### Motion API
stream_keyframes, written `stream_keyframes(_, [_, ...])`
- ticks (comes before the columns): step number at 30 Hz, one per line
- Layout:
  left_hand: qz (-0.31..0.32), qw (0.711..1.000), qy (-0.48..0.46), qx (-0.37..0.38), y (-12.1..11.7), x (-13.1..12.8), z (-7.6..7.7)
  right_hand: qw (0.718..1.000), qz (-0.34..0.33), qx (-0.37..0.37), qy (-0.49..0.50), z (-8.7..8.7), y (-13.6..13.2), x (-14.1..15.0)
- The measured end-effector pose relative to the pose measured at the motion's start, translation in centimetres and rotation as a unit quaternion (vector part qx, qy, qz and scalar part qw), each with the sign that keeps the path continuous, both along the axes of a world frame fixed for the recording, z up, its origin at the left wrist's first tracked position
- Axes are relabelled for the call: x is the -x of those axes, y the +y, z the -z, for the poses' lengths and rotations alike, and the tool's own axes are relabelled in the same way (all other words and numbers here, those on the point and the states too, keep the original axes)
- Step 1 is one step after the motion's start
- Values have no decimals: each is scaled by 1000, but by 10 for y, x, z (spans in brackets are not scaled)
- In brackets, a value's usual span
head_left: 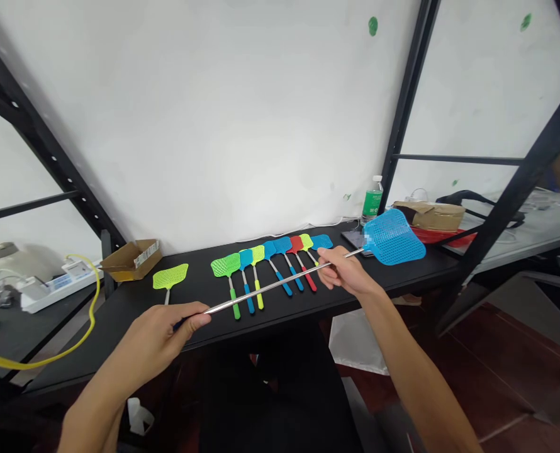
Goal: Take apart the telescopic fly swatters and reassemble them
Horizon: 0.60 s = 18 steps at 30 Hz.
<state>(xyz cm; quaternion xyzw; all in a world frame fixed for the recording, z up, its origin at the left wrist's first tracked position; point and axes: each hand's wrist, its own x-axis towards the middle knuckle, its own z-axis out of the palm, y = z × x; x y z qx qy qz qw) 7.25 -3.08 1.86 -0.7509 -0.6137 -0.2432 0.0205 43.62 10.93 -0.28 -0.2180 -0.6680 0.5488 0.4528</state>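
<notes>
Stretched out between my hands above the shelf is a blue fly swatter (396, 238) with a long silver rod. My left hand (160, 336) is wrapped round its dark handle end. Near the blue head, my right hand (343, 270) pinches the rod. Below the rod lie several fly swatters in a row, among them a green one (226, 265), a yellow one (258, 253) and a red one (296, 244). A lone yellow-green swatter (170, 277) lies farther left, its lower part hidden behind my left hand.
The black shelf (195, 264) backs onto a white wall. An open cardboard box (131, 261) and a white power strip (63, 286) with a yellow cable (94, 302) are at left. A green-labelled bottle (372, 200) stands back right, beside a black metal post (403, 107).
</notes>
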Motion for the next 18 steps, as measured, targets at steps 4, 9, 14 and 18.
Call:
stream_keyframes(4, [-24,999,-10,29,3,42,7,998,50,9,38,-2,9,-26])
stream_keyframes(9, [-39,999,-14,10,6,54,13,992,69,25,103,-1,18,-34])
stream_keyframes(14, [-66,998,-11,0,-1,35,2,981,70,81,161,-2,19,-21])
stream_keyframes(18, [-106,993,11,-41,-5,26,-4,978,71,89,173,-1,15,-6])
